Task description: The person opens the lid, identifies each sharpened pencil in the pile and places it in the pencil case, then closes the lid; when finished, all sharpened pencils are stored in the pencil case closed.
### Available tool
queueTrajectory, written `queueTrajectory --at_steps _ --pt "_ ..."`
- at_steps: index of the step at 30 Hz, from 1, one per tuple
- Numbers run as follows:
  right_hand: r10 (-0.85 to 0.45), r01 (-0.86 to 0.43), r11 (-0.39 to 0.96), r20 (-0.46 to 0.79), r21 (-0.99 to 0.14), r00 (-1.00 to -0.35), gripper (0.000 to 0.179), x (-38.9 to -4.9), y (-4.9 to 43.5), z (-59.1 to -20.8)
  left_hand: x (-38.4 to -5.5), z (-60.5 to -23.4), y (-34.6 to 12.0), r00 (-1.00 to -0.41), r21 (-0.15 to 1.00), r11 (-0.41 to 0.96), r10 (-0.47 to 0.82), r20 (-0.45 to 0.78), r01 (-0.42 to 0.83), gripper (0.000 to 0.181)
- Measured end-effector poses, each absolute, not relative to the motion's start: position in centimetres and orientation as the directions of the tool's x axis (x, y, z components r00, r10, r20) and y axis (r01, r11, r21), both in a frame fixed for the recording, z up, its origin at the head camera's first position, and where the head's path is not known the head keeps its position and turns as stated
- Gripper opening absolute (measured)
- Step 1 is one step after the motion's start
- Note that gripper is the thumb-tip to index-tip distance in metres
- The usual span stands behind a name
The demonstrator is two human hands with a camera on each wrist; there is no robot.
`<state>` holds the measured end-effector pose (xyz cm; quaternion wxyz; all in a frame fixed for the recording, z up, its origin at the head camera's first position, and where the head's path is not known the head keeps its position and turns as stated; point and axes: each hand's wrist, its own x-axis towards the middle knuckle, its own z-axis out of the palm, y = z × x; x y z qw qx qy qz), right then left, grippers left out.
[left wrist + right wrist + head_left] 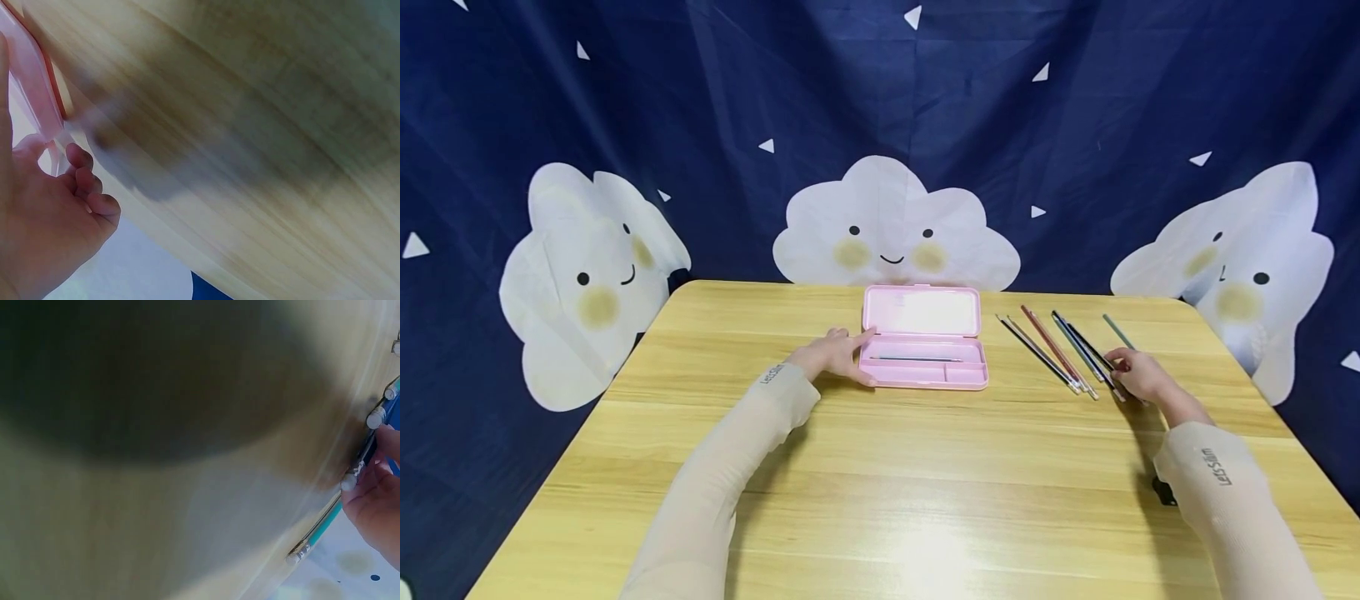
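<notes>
Pencils (1052, 347) are loose on the far right part of the table (887, 467), right of the pink pencil case (925, 386). Nearest me: my two pale sleeves (730, 467), dark lettering on both cuffs, a small black part (1165, 492) under the right one. Bare wood grain ahead, with a bright glare patch low in the middle.

Next out, my right hand (1142, 375): narrow pinch, thumb and fingers on a dark pencil (349, 482) at its white-capped end. Other capped ends sit just beside my fingers and point back toward me. My left hand (831, 353) is over at the case's left end, thumb on the near corner, index up by the hinge side: wide hold across the base. Remaining fingers loosely bent in the left wrist view.

Case lies open. Near strip of the base is split in two, wider part left; the long compartment behind has one pencil lying lengthwise beside the divider. Group at right runs dark, red, green, blue, roughly slanted; exact count unclear, some overlap. A teal pencil (1118, 331) pokes out past my right hand.

Farther: lid (921, 311) tipped back, then the table's far edge, then navy curtain (730, 50) with three smiling clouds (891, 200) and white triangles.
</notes>
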<state>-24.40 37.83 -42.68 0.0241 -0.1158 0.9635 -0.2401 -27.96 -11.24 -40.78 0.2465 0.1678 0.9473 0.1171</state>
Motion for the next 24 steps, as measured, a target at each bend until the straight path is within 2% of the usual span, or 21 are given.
queueTrajectory --at_steps 9,19,24 --pt "-0.222 -0.206 0.834 0.031 -0.512 -0.975 0.022 -24.3 37.0 -42.0 -28.0 -40.7 -11.2 -0.821 0.294 0.916 0.382 -0.425 0.274 0.105" --pt "-0.296 -0.329 0.805 0.148 -0.494 -0.944 0.023 -24.6 34.6 -41.3 -28.0 -40.7 -11.2 -0.821 0.297 0.915 0.383 -0.423 0.273 0.106" --pt "-0.336 -0.372 0.781 0.164 -0.503 -0.928 0.023 -24.7 32.7 -41.1 -27.9 -40.6 -11.2 -0.820 0.299 0.916 0.380 -0.428 0.268 0.106"
